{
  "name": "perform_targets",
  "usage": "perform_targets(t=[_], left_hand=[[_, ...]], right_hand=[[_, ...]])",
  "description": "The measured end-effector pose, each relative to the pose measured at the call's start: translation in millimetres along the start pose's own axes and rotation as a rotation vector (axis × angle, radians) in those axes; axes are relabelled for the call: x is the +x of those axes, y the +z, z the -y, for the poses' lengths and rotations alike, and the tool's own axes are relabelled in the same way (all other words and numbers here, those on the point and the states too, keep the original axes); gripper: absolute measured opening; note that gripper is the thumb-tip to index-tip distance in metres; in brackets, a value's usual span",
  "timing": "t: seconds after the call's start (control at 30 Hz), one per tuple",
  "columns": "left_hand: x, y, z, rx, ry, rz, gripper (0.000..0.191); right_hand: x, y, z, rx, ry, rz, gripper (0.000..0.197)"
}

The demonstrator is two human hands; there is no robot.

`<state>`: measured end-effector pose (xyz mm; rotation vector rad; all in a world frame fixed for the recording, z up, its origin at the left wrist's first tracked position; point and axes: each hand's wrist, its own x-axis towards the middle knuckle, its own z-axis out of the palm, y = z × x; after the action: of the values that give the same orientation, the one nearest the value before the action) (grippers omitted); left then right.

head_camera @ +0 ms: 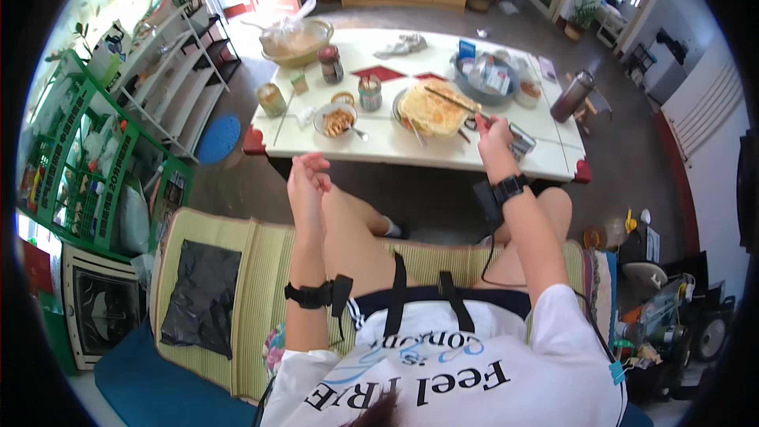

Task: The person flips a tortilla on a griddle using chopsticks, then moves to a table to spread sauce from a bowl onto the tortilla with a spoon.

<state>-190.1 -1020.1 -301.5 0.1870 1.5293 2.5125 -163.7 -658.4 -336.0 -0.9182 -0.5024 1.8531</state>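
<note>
My right hand (497,141) holds dark chopsticks (446,98) by their near end. The chopsticks reach over a stack of pale, browned flatbreads (431,111), which lies in a wide bowl at the table's near side. My left hand (307,177) is raised in front of the table edge, fingers loosely curled and apart, with nothing in it. Beyond that hand sits a small bowl (337,121) of brown food pieces with a spoon (359,133). Between the two bowls stands an uncapped glass jar (370,95). Part of a second utensil rests at the flatbread bowl's rim.
Around them on the white table (308,145) are a dark-lidded jar (331,65), a yellowish jar (271,99), a large plastic-covered basin (296,41), a blue-grey basin of packages (485,76) and a thermos flask (573,96). A metallic box (522,141) lies beside my right hand.
</note>
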Motion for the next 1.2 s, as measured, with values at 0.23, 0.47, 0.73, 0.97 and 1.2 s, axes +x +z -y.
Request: perform_targets(t=[0.23, 0.47, 0.73, 0.97, 1.2], left_hand=[[35.6, 19.9, 32.1, 0.012, -0.014, 0.062, 0.04], [48.8, 56.7, 57.1, 0.079, -0.165, 0.19, 0.039], [75.5, 72.1, 82.1, 0.121, -0.258, 0.24, 0.039], [88.4, 83.5, 117.9, 0.149, -0.332, 0.307, 0.038], [96.0, 106.3, 130.5, 0.191, -0.375, 0.454, 0.036]], right_hand=[[15.8, -3.9, -4.6, 0.005, -0.029, 0.124, 0.027], [44.6, -17.9, -36.4, -0.105, 0.122, 0.008, 0.029], [42.7, -12.4, -23.6, -0.199, 0.067, 0.124, 0.031], [53.9, -12.4, -40.7, -0.208, 0.152, 0.07, 0.031], [50.0, -18.4, -29.0, -0.346, 0.032, 0.223, 0.032]])
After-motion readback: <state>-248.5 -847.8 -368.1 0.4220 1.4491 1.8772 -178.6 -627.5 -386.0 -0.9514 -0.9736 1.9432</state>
